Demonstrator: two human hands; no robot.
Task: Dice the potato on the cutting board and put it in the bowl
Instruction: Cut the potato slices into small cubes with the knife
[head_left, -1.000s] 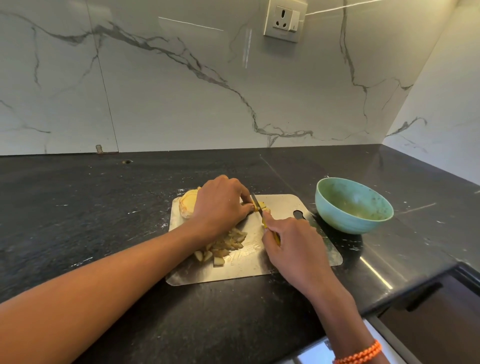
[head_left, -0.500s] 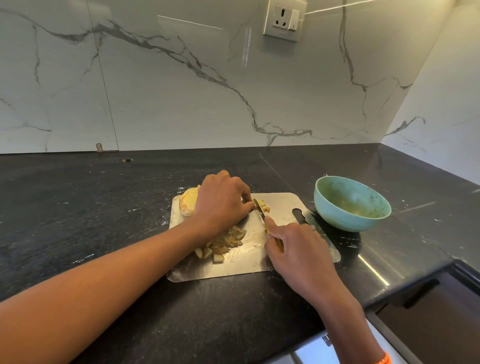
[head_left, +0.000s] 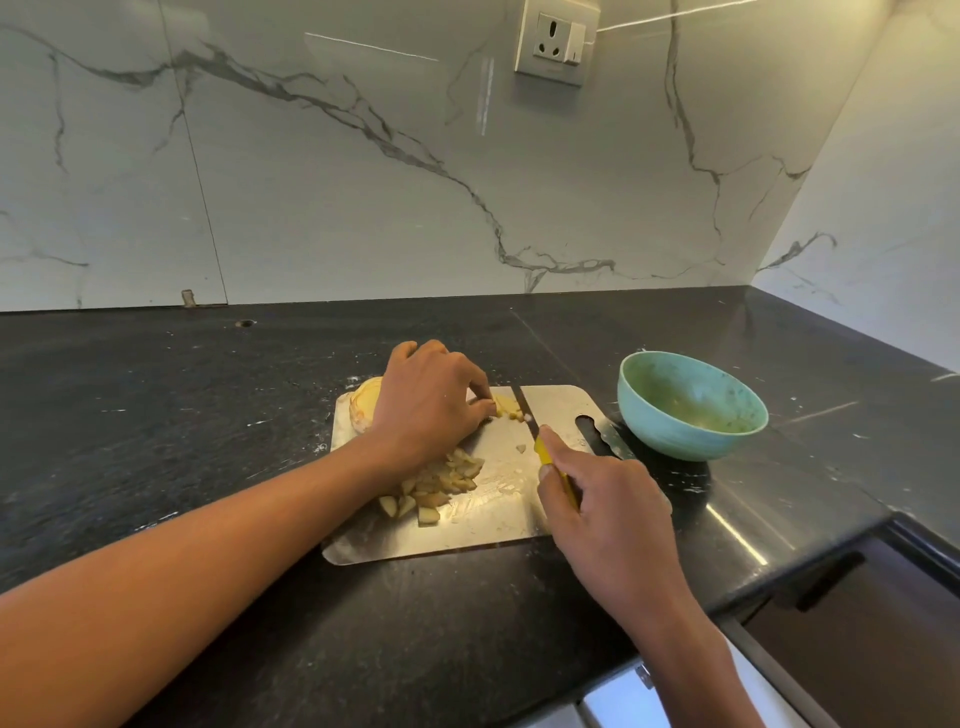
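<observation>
I see my left hand (head_left: 431, 400) pinching potato strips (head_left: 506, 406) on the steel cutting board (head_left: 498, 525); right hand (head_left: 605, 512) grips yellow-handled knife (head_left: 540, 441); diced heap (head_left: 441, 483) near; teal bowl (head_left: 691, 405) right; no legible writing

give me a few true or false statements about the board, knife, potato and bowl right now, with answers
1. The right hand grips a knife with a yellow handle. True.
2. The bowl is heaped with potato pieces. False: the diced pile lies on the board.
3. The left hand holds potato on the board. True.
4. The bowl stands left of the board. False: it stands to the right.
5. The board is wooden. False: it looks like shiny metal.
</observation>
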